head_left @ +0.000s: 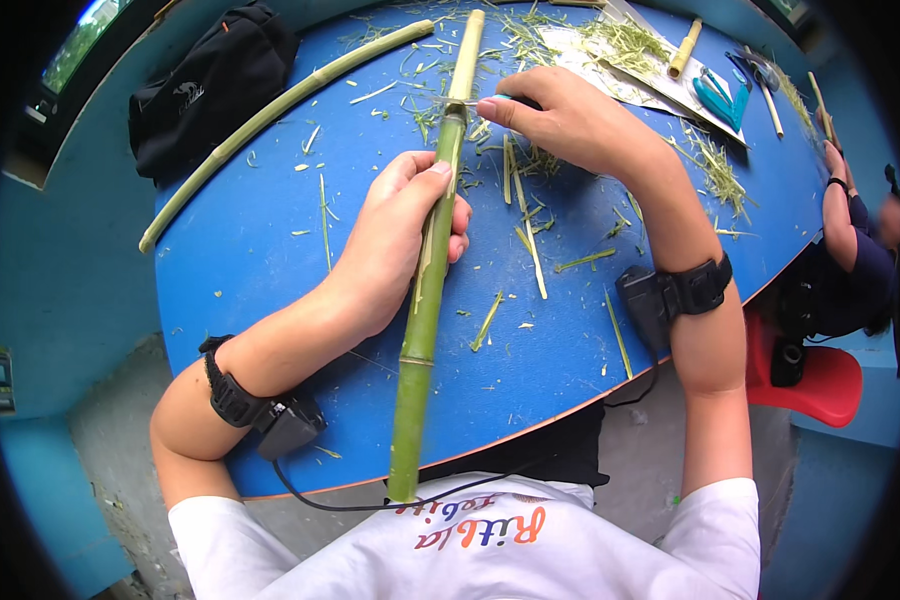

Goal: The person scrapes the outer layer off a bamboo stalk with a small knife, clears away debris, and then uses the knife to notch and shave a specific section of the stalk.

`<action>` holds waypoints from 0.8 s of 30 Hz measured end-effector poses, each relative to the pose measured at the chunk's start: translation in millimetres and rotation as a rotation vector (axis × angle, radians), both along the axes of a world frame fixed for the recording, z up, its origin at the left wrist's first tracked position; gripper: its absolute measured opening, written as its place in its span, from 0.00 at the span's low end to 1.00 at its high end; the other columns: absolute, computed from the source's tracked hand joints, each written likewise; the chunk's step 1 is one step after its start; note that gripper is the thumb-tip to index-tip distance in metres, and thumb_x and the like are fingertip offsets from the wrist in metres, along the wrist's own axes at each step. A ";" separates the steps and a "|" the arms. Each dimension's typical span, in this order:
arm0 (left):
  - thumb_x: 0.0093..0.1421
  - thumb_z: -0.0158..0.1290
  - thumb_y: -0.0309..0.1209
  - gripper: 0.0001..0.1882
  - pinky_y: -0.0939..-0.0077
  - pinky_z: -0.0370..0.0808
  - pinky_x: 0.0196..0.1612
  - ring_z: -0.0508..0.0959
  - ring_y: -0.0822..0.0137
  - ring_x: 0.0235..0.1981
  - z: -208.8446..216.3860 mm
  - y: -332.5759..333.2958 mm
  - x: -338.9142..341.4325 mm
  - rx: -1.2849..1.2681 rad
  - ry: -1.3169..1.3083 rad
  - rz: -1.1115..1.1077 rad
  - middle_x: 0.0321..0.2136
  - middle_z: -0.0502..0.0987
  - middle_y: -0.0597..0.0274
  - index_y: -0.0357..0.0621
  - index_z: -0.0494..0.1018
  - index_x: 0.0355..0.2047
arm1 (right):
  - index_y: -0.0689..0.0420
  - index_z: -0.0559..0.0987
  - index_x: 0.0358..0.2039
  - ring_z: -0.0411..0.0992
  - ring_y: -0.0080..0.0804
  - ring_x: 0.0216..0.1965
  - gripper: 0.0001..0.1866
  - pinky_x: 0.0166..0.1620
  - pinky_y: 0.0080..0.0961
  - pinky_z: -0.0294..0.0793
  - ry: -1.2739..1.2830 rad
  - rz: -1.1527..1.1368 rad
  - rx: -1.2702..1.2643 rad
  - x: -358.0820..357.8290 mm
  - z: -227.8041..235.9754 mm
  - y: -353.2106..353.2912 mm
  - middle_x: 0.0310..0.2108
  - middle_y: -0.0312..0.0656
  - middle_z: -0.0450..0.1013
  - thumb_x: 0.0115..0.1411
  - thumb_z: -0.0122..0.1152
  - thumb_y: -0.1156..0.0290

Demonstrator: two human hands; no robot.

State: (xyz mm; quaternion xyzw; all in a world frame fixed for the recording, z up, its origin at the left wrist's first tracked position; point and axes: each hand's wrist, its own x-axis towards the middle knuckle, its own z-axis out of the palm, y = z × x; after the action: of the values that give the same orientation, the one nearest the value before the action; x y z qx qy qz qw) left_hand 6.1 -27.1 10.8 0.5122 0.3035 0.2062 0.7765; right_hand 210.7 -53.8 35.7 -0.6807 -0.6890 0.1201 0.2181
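Observation:
A long green bamboo stalk (pixel 422 330) slants away from me over the table, its near end against my shirt. Its far part is pale and stripped of green skin, and light scraped streaks run down the green part. My left hand (pixel 410 210) is closed around the stalk about midway. Near the border of green and pale, my right hand (pixel 555 115) grips a small bladed tool (pixel 455 101) whose thin metal edge lies across the stalk. Fingers cover most of its dark handle, so its exact kind is unclear.
A blue table (pixel 270 300) carries green shavings and strips. A peeled bamboo stalk (pixel 270 110) and black bag (pixel 210 85) lie left. White sheets (pixel 620 70), a short bamboo piece (pixel 685 50) and a teal tool (pixel 718 97) are far right. Another person (pixel 855 230) works beside a red chair (pixel 820 385).

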 end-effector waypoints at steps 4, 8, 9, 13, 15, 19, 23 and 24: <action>0.64 0.42 0.33 0.22 0.87 0.65 0.16 0.70 0.75 0.16 0.2 -2.4 -0.9 -0.030 -0.075 0.013 0.23 0.69 0.62 0.38 0.54 0.56 | 0.67 0.76 0.32 0.66 0.42 0.23 0.24 0.30 0.36 0.65 0.060 -0.012 0.085 4.3 -9.5 4.5 0.20 0.52 0.68 0.60 0.50 0.53; 0.63 0.43 0.33 0.22 0.88 0.65 0.15 0.70 0.75 0.16 -7.7 2.3 -2.9 0.003 -0.071 -0.002 0.24 0.69 0.62 0.38 0.55 0.55 | 0.67 0.76 0.31 0.66 0.44 0.23 0.25 0.30 0.37 0.65 -0.003 -0.094 0.030 7.8 -7.4 8.6 0.20 0.53 0.69 0.61 0.50 0.53; 0.63 0.44 0.33 0.21 0.88 0.65 0.15 0.70 0.75 0.16 -8.2 3.3 -2.8 0.014 -0.048 -0.007 0.23 0.69 0.62 0.38 0.56 0.54 | 0.67 0.76 0.29 0.69 0.49 0.27 0.26 0.34 0.39 0.67 -0.007 -0.124 0.025 8.6 -5.0 9.6 0.23 0.56 0.71 0.60 0.50 0.52; 0.63 0.47 0.33 0.17 0.88 0.64 0.14 0.70 0.77 0.15 -8.1 8.7 -4.6 0.015 0.030 -0.077 0.23 0.69 0.65 0.38 0.61 0.48 | 0.68 0.77 0.28 0.72 0.55 0.31 0.28 0.38 0.42 0.69 0.020 -0.126 0.043 8.4 -5.7 9.2 0.25 0.59 0.72 0.59 0.50 0.49; 0.63 0.47 0.33 0.15 0.89 0.63 0.14 0.69 0.77 0.15 -8.4 7.5 -3.9 0.021 0.033 -0.062 0.22 0.69 0.65 0.39 0.61 0.46 | 0.68 0.76 0.28 0.72 0.54 0.31 0.28 0.38 0.42 0.69 0.044 -0.116 -0.020 4.4 -3.3 5.1 0.25 0.58 0.72 0.59 0.50 0.49; 0.63 0.47 0.34 0.13 0.89 0.60 0.13 0.66 0.78 0.13 -5.1 0.7 -3.2 -0.018 0.030 -0.008 0.20 0.67 0.65 0.40 0.61 0.43 | 0.68 0.76 0.29 0.70 0.47 0.27 0.27 0.35 0.38 0.68 0.047 -0.081 -0.133 -0.7 -3.9 0.8 0.23 0.54 0.71 0.60 0.49 0.51; 0.64 0.46 0.35 0.14 0.89 0.58 0.13 0.63 0.79 0.11 -1.9 -0.4 -4.2 -0.101 -0.013 0.018 0.18 0.64 0.67 0.39 0.61 0.43 | 0.68 0.76 0.30 0.68 0.38 0.27 0.25 0.35 0.32 0.67 0.060 -0.060 -0.178 -2.9 0.8 -3.6 0.23 0.49 0.70 0.61 0.49 0.53; 0.64 0.45 0.35 0.14 0.88 0.58 0.13 0.62 0.79 0.11 -1.4 0.2 -4.1 -0.090 -0.011 -0.011 0.17 0.63 0.68 0.39 0.61 0.44 | 0.67 0.76 0.30 0.68 0.38 0.27 0.25 0.35 0.31 0.67 0.120 -0.057 -0.216 -3.4 1.5 -4.5 0.24 0.49 0.71 0.61 0.49 0.53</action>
State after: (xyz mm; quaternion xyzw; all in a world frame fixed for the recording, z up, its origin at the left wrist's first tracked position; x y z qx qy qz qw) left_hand 2.0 -26.9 9.4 0.4774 0.3052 0.1910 0.8016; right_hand 207.3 -58.2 37.3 -0.7111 -0.6381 0.2278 0.1876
